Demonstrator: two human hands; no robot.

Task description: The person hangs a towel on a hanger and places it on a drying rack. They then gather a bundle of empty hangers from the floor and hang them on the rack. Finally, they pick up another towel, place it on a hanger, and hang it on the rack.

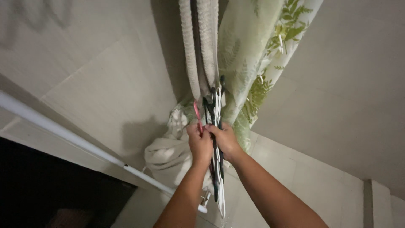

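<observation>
Both hands meet on a bunch of hangers [216, 126] running lengthwise away from the wrists: left hand [200, 144] fingers pinch the pink one, right hand [225, 140] fingers wrap the dark ones, beside hanging towels [201, 46].

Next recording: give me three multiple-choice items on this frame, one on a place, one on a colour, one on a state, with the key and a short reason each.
1. Where is the white rod?
A. left of the hands
B. right of the hands
C. behind the curtain

2. What colour is the leaf print on the curtain?
A. blue
B. green
C. red

3. What are the hands doing?
A. hanging open
B. both closed on the bundle of hangers
C. resting on the wall

Key: 1 A, the rod runs along the lower left. 2 B, the fern leaves are green. 3 B, the left hand and right hand grip the bundle together.
</observation>
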